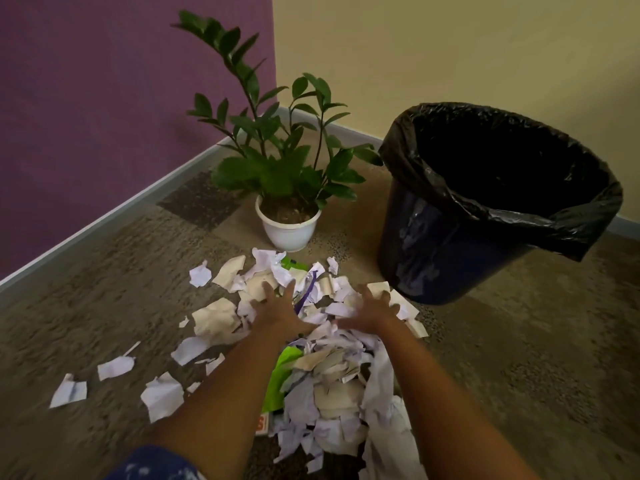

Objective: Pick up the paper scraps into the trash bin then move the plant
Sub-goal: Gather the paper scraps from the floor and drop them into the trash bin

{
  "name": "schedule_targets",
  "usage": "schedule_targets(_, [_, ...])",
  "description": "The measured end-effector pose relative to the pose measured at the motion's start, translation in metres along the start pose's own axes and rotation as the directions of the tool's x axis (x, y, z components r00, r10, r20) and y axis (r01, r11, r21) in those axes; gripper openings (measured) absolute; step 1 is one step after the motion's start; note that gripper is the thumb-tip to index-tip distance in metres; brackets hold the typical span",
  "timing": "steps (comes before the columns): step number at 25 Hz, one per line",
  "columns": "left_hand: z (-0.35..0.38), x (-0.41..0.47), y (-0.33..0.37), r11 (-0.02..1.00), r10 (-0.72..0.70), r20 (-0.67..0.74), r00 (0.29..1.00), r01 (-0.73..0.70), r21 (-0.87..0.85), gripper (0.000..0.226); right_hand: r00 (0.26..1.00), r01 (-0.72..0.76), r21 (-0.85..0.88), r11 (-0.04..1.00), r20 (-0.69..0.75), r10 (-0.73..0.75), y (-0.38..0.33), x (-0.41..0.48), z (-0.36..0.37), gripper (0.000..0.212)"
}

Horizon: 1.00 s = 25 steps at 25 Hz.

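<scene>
A heap of torn paper scraps (332, 368), white, cream and some green, lies on the carpet in front of me. My left hand (277, 306) rests on the far part of the heap with fingers spread. My right hand (372, 308) lies beside it, fingers apart, palm down on the scraps. Neither hand holds anything that I can see. Behind the heap stands a green leafy plant (277, 147) in a white pot (289, 226). To the right stands a dark blue trash bin (433, 244) lined with a black bag (502, 188), open on top.
Loose scraps (116, 367) lie scattered on the carpet to the left. A purple wall (104, 116) runs along the left and a yellow wall (450, 46) behind; they meet in the corner behind the plant.
</scene>
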<state>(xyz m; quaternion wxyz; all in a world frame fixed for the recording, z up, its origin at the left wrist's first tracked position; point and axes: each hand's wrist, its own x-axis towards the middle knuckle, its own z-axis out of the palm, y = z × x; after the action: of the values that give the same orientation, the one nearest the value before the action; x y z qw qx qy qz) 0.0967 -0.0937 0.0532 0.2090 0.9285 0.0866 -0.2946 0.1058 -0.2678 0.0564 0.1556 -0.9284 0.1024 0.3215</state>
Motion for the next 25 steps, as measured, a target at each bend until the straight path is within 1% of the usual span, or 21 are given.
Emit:
schedule_targets(2, [0.006, 0.002, -0.001, 0.995, 0.011, -0.026, 1.000, -0.009, 0.099, 0.083, 0.999, 0.018, -0.079, 0.997, 0.041, -0.015, -0.001, 0.006, 0.009, 0.103])
schedule_targets(4, [0.008, 0.001, 0.001, 0.976, 0.034, -0.105, 0.994, -0.011, 0.219, 0.060, 0.999, 0.048, -0.059, 0.997, 0.005, -0.048, -0.003, 0.007, 0.018, 0.093])
schedule_targets(6, [0.010, 0.001, 0.003, 0.970, 0.087, -0.179, 0.980, -0.042, 0.241, 0.043, 0.986, 0.108, -0.017, 0.994, -0.129, -0.110, -0.003, 0.005, 0.025, 0.080])
schedule_targets(8, [0.012, -0.001, 0.005, 0.979, 0.108, -0.226, 0.968, -0.063, 0.196, 0.028, 0.948, 0.162, -0.016, 0.987, -0.275, -0.160, -0.002, -0.002, 0.033, 0.071])
schedule_targets(10, [0.013, -0.003, 0.006, 0.983, 0.100, -0.282, 0.954, -0.050, 0.177, 0.025, 0.914, 0.213, -0.026, 0.977, -0.347, -0.209, -0.002, -0.010, 0.039, 0.064])
schedule_targets(13, [0.010, -0.007, 0.008, 0.992, 0.078, -0.355, 0.932, -0.039, 0.116, 0.025, 0.901, 0.255, -0.083, 0.963, -0.341, -0.268, -0.004, -0.013, 0.043, 0.054])
schedule_targets(15, [0.006, -0.009, 0.011, 0.994, 0.070, -0.381, 0.922, -0.031, 0.107, 0.025, 0.913, 0.220, -0.060, 0.974, -0.340, -0.227, -0.005, -0.014, 0.036, 0.054])
schedule_targets(17, [0.000, -0.011, 0.014, 0.991, 0.085, -0.423, 0.902, -0.032, 0.131, 0.024, 0.911, 0.182, -0.001, 0.983, -0.376, -0.169, -0.005, -0.015, 0.026, 0.053])
schedule_targets(19, [-0.006, -0.014, 0.018, 0.992, 0.096, -0.456, 0.885, -0.047, 0.118, 0.023, 0.900, 0.166, 0.099, 0.981, -0.422, -0.110, -0.008, -0.020, 0.013, 0.044])
schedule_targets(22, [-0.019, -0.018, 0.027, 0.995, 0.094, -0.488, 0.868, -0.059, 0.085, 0.022, 0.856, 0.194, 0.236, 0.952, -0.514, -0.047, -0.013, -0.033, -0.009, 0.033])
schedule_targets(23, [-0.023, -0.021, 0.031, 0.995, 0.092, -0.496, 0.864, -0.063, 0.077, 0.022, 0.838, 0.213, 0.251, 0.944, -0.544, -0.045, -0.014, -0.038, -0.018, 0.032])
schedule_targets(25, [-0.034, -0.029, 0.039, 0.995, 0.098, -0.512, 0.853, -0.079, 0.058, 0.022, 0.799, 0.256, 0.224, 0.940, -0.597, -0.076, -0.018, -0.052, -0.036, 0.032])
